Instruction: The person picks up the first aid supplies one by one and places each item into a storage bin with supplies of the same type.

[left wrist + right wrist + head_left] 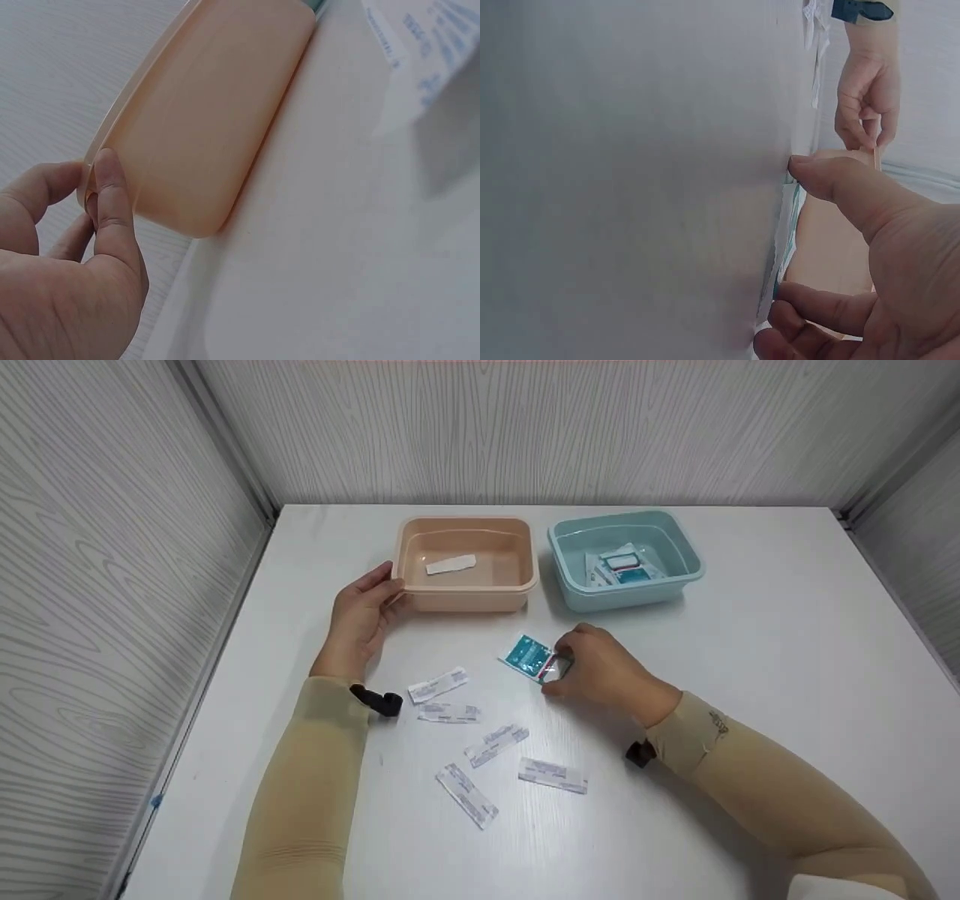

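At the front left corner of the peach plastic bin (469,600), my left hand (360,619) pinches the rim between thumb and fingers, also seen in the left wrist view. One white paper-wrapped strip (451,565) lies inside this bin. My right hand (604,671) holds a flat teal-and-white packet (528,655) by its edges, thumb on one side and fingers on the other. In the right wrist view the packet (786,229) appears edge-on, low over or touching the table; I cannot tell which.
A light blue bin (622,598) stands right of the peach one and holds several teal-and-white packets (626,566). Several wrapped strips (496,744) lie scattered on the white table (420,862) between my forearms. Grey wood-grain panels (555,435) enclose the back and sides.
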The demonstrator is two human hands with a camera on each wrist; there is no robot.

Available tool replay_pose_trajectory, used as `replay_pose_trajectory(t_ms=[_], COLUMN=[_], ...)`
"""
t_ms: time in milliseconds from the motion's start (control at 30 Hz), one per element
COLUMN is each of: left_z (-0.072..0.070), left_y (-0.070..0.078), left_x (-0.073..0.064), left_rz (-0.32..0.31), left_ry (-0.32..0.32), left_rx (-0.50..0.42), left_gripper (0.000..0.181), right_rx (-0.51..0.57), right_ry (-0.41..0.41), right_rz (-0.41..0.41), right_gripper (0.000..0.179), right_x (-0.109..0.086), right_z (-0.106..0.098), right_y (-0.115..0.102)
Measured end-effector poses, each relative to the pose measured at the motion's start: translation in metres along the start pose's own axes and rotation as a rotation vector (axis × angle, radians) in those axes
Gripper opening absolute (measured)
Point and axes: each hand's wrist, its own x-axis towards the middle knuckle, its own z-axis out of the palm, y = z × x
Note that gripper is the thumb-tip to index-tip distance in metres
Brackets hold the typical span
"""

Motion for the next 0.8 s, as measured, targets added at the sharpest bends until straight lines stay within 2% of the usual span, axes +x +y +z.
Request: replay_pose_trajectory(t_ms=[467,800], left_z=[-0.002,0.000], left_y=[0.005,0.000], left_x=[-0.001,-0.003], left_rz=[0.002,0.000], left_ry=[-0.003,-0.015], left_rx=[-0.012,-0.011], left_gripper=[0.052,0.054], right_rx=[0.023,0.062], right_ry=[0.049,0.097], right_rz=[-0.009,-0.028], right_gripper=[0.062,0.059], right_x=[0.002,-0.012], right_z=[-0.009,-0.040], right_y=[0.000,-0.008])
